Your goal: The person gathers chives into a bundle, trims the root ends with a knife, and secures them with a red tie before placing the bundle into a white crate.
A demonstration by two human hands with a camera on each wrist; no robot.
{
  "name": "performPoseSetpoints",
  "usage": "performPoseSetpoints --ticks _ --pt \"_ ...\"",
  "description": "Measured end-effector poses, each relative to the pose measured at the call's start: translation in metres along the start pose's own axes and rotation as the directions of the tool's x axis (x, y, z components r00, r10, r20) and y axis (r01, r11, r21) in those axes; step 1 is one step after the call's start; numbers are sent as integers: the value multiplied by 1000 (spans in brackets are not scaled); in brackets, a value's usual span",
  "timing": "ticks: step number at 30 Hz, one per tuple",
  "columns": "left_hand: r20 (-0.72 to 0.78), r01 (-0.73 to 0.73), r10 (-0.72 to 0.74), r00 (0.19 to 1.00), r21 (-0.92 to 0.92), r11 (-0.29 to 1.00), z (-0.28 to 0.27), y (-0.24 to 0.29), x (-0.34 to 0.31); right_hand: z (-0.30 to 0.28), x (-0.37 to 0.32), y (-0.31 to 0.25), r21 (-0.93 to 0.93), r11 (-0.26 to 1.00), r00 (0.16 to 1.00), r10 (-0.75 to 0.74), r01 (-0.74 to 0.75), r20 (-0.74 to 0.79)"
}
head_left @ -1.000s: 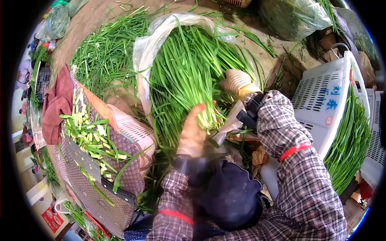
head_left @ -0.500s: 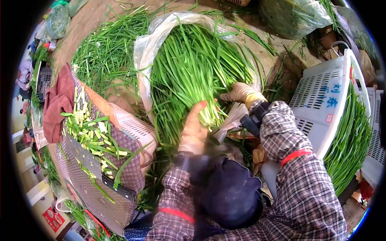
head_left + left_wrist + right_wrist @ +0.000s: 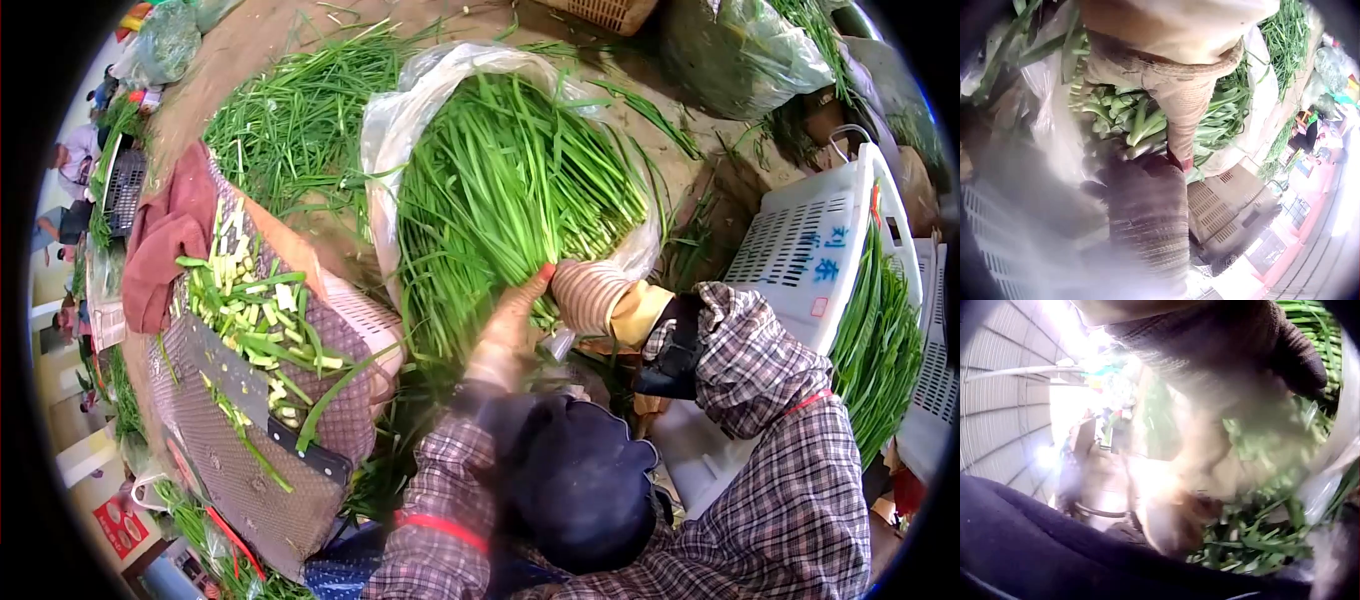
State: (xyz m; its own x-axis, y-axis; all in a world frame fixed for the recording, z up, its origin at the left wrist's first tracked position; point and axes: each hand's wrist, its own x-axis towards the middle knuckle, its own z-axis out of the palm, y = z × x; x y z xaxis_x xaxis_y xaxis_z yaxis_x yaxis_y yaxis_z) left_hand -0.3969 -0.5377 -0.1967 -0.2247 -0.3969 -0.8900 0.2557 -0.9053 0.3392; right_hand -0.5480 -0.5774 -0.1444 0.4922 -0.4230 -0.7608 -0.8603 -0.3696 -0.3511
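A big bundle of green garlic chives (image 3: 490, 190) lies in an open clear plastic bag (image 3: 385, 160) in front of me. My gloved left hand (image 3: 510, 330) grips a bunch of them near the pale cut ends, thumb on top with a red tip. The left wrist view shows the thick cut stalks (image 3: 1141, 128) beneath that thumb. My right hand (image 3: 590, 295), in a ribbed knit glove, is against the stalk ends, right by the left thumb. Its fingertips are hidden, so I cannot tell whether they hold stalks. The right wrist view shows its dark thumb (image 3: 1304, 365).
At left, a cleaver (image 3: 225, 370) and chopped stalk pieces (image 3: 265, 320) lie on a quilted cloth (image 3: 240, 480), beside a reddish-brown rag (image 3: 165, 250). A white crate (image 3: 800, 230) stands at right, with more chives (image 3: 870, 350). Loose chives (image 3: 300, 130) cover the ground behind.
My right hand has come from the right side of the bundle toward the left hand and the stalk ends. The left hand still grips its bunch. The view has shifted slightly.
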Motion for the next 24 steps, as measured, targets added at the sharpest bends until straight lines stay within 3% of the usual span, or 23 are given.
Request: performPoseSetpoints --ticks 1,3,4,5,6,7,9,10,14,16,18,20,21,22,24 --pt "36 23 -22 999 -42 999 -1 -1 -6 -8 6 -15 30 998 993 52 -55 107" --pt "173 32 -10 985 -122 992 5 9 -37 -16 -10 -36 -142 990 983 42 -16 177" --pt "184 46 -16 983 -156 987 1 6 -37 -14 -31 -40 -244 967 997 -82 75 -17" --pt "196 60 -22 980 -190 980 -3 3 -38 -21 -16 -45 -214 969 989 -101 123 111" --pt "207 75 -28 978 -223 972 -6 -1 -38 -9 -29 -50 -136 990 998 38 -45 -48" --pt "185 -26 44 982 -99 995 -8 -3 -46 -15 -42 -55 -63 997 997 35 -40 -74" --pt "69 38 -28 997 -146 989 -4 4 -52 -17 -57 -54 149 987 986 80 -58 -146" --pt "10 64 -64 998 -174 983 -2 8 -55 -18 -63 -57 170 984 975 91 -56 -203" --pt "221 98 -16 975 -364 926 -2 9 -82 -35 -108 -60 238 968 924 21 77 -382" --pt "196 -51 118 974 -317 947 11 15 -101 -46 -135 -62 240 965 873 29 102 -488" --pt "277 -87 186 943 -334 939 28 28 -132 -53 -152 -55 483 816 831 7 317 -556" --pt "351 -180 273 895 -275 944 39 35 -146 -49 -154 -64 485 821 797 64 300 -601" --pt "136 -141 162 977 -153 978 39 37 -149 -48 -157 -74 303 947 766 114 109 -633" --pt "247 -102 163 955 -242 965 40 35 -157 -56 -174 -93 269 959 753 113 87 -648" --pt "295 -272 328 897 -217 938 37 36 -211 -66 -202 -118 164 978 714 21 132 -700"
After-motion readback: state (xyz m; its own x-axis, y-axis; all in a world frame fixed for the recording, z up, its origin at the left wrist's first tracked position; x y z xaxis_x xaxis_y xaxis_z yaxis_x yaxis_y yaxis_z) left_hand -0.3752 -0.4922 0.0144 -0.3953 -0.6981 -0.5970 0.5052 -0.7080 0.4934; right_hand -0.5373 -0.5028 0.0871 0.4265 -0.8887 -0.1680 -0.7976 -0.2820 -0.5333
